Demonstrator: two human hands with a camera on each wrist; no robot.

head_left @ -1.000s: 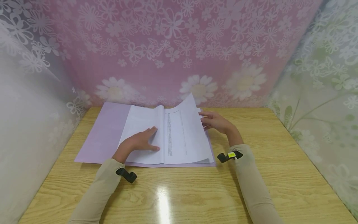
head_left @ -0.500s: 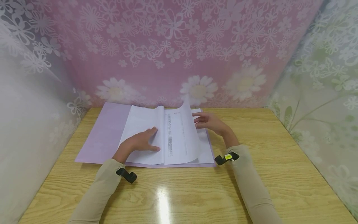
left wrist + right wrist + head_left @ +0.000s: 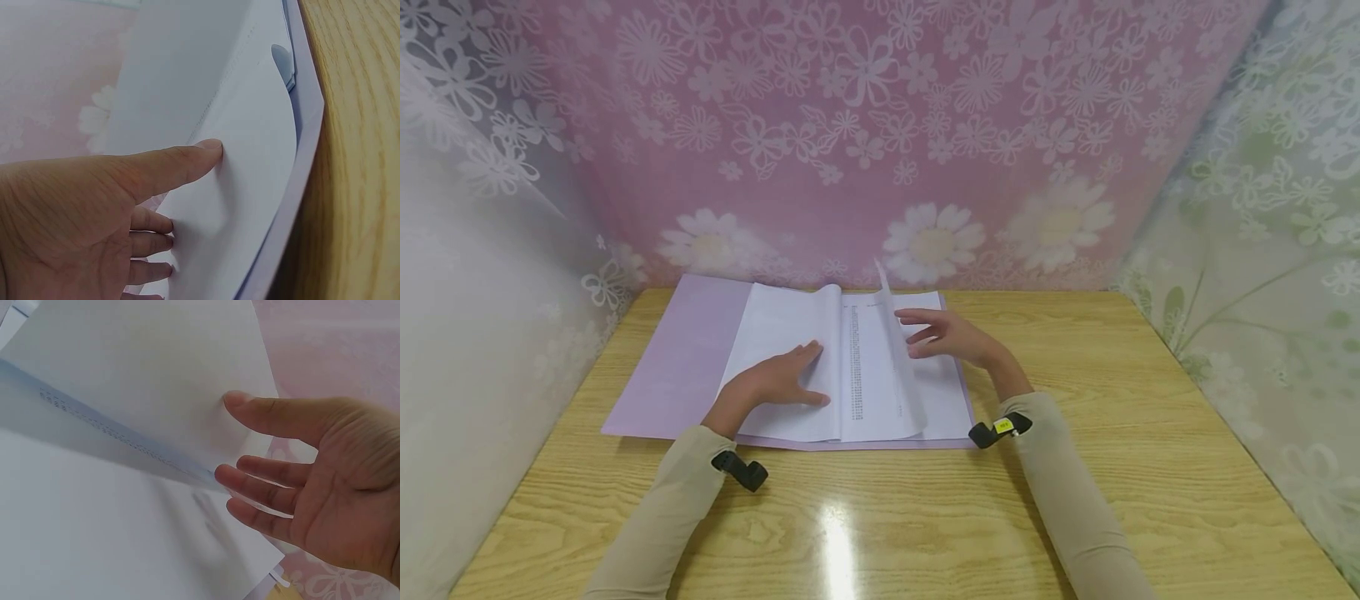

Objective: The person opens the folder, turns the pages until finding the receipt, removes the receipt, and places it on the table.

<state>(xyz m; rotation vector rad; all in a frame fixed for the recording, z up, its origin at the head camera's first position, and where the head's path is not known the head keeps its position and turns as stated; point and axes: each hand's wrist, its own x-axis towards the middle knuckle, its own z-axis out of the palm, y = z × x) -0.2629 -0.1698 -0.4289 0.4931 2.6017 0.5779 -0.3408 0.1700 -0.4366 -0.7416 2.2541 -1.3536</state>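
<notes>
An open lilac folder [image 3: 677, 367] lies on the table with white pages inside. My left hand [image 3: 775, 379] rests on the turned pages [image 3: 760, 325] left of the fold, fingers spread; in the left wrist view its thumb and fingertips touch the paper. Right of the fold, one sheet [image 3: 156, 375] stands lifted and bent leftward, partly covering a page printed with a narrow column of text [image 3: 858, 367]. My right hand [image 3: 951, 337] is at the outer side of this sheet, thumb and fingertips against it with the fingers extended. Beneath it lies a blank-looking white page [image 3: 943, 392].
The wooden table [image 3: 925, 517] extends in front of the folder and to its right. A pink flowered backdrop [image 3: 820, 208] rises right behind the folder, with pale patterned panels on both sides. A black camera [image 3: 1000, 429] sits on the right wrist.
My right hand has moved left, pushing the lifted sheet from leaning right to nearly upright and uncovering more of the page beneath. My left hand has stayed in place.
</notes>
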